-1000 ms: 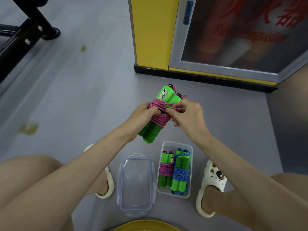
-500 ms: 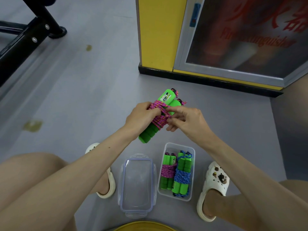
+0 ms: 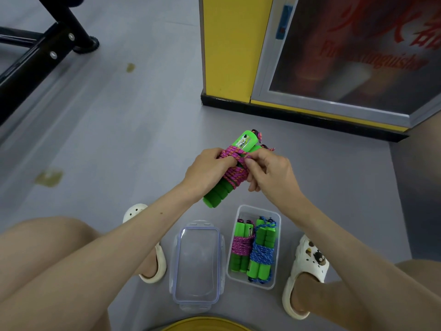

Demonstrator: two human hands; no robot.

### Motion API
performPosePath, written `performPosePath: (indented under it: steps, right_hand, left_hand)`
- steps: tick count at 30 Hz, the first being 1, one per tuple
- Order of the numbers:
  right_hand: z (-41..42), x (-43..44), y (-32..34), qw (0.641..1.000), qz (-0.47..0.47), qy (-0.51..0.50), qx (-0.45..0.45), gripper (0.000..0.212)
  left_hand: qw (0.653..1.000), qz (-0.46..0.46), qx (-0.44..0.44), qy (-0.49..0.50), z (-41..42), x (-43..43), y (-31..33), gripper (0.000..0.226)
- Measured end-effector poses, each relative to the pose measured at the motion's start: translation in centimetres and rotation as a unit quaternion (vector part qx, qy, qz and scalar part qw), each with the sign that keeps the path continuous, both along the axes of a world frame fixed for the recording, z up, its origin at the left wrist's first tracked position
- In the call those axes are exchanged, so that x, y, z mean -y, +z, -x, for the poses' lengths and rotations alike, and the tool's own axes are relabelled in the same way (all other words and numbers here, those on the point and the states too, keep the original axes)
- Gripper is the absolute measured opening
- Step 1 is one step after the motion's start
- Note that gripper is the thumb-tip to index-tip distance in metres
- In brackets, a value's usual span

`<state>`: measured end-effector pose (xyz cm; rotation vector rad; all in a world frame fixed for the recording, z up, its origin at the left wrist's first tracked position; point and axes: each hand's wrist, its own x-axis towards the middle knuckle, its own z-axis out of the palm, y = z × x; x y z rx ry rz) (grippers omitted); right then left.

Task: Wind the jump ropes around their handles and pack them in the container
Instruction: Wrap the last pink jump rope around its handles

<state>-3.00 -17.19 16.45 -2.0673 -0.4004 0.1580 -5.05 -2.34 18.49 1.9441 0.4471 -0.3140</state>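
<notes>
container [image 3: 259, 209] on grey floor [image 3: 143, 139] near yellow cabinet [image 3: 226, 44]

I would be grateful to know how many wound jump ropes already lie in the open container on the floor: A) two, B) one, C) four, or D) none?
A: the container holds a pink rope and a blue rope side by side, while a third rope is held above it by the left hand and right hand.
</notes>
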Motion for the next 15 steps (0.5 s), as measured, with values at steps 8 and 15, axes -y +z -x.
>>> performPosePath:
  steps: [8,15]
  right_hand:
    - [-0.2,-0.3,-0.1,0.998,0.051,-0.022,0.027,0.015]
    - [-0.4,0.0,0.2,0.992,0.044,-0.053,0.103,0.013]
  left_hand:
    - [0.999,0.027,-0.021,0.028,-0.1,0.2,-0.5,0.036]
    - [0.998,0.033,-0.015,0.045,-0.3,0.1,-0.5,0.037]
